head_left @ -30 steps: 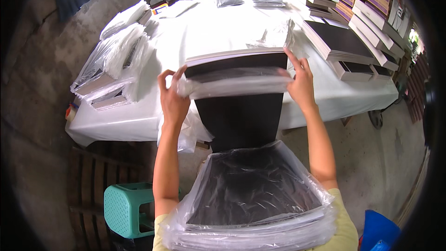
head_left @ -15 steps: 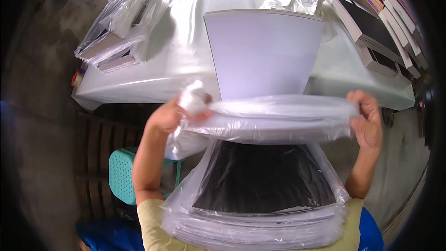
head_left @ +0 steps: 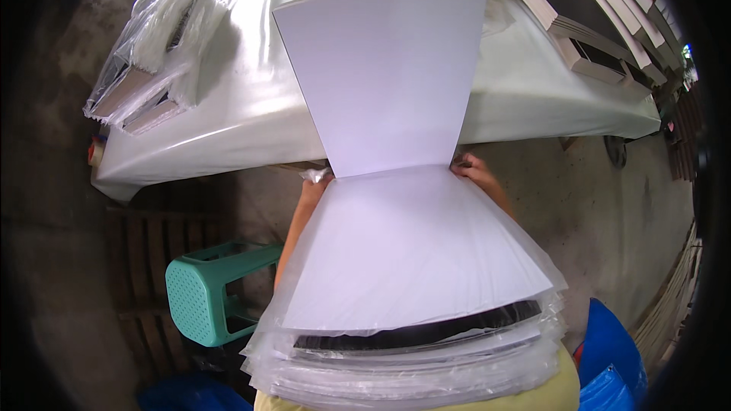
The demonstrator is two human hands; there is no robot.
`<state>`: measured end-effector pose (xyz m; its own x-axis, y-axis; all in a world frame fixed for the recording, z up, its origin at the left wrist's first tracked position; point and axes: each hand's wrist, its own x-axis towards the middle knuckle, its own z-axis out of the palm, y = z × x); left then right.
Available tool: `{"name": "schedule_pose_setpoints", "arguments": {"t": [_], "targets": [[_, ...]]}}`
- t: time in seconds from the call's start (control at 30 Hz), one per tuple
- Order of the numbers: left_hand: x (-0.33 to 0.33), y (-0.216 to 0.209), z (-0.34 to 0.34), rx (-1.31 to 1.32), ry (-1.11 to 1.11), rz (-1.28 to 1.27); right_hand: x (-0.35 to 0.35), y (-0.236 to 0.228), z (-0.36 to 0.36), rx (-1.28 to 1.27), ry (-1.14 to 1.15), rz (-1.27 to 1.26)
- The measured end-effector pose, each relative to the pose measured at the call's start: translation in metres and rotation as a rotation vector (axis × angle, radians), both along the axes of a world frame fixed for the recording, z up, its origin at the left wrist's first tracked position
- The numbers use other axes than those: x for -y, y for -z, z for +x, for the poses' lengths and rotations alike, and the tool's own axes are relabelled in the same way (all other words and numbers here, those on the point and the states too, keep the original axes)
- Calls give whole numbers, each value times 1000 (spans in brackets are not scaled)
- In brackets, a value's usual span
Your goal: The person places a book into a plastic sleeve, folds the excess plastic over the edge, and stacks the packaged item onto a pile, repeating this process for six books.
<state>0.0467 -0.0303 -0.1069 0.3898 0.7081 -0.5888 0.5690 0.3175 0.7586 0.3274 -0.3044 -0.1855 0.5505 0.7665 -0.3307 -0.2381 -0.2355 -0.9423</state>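
Comparing this moment with the views from a second and half a second before, a clear change is seen: the dark panel then gripped at its plastic-wrapped end has given way to a white board (head_left: 384,80), now bagged in a clear plastic sleeve (head_left: 415,247) and laid on the stack in the lap (head_left: 411,358). The bagging of this piece is judged nearly complete.

On the left, piles of clear bags (head_left: 164,38) are seen on the white-covered table (head_left: 251,118), with a green stool (head_left: 209,289) below. The left hand (head_left: 314,186) is closed on crumpled film at the sleeve's mouth. The board is smooth and matte white; its far half extends over the table edge, uncovered. The right hand (head_left: 476,173) is pinched on the sleeve's opposite corner. Stacked dark panels (head_left: 601,23) are ranged at the right.
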Motion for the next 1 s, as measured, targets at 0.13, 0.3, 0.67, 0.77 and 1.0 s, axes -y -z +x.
{"name": "schedule_pose_setpoints", "arguments": {"t": [0.13,0.3,0.67,0.77,1.0], "targets": [[-29,19,-31,262,-41,77,-7,-25,10,389,142,-122],[-22,-131,-24,915,169,28,-21,-186,5,348,52,192],[50,-213,31,1228,358,-292,-138,-322,-134,994,-167,504],[51,-208,25,1055,263,-188,-134,-320,-128,1128,-64,410],[46,-215,31,1054,-5,-174,-126,-299,-106,1228,55,338]]}}
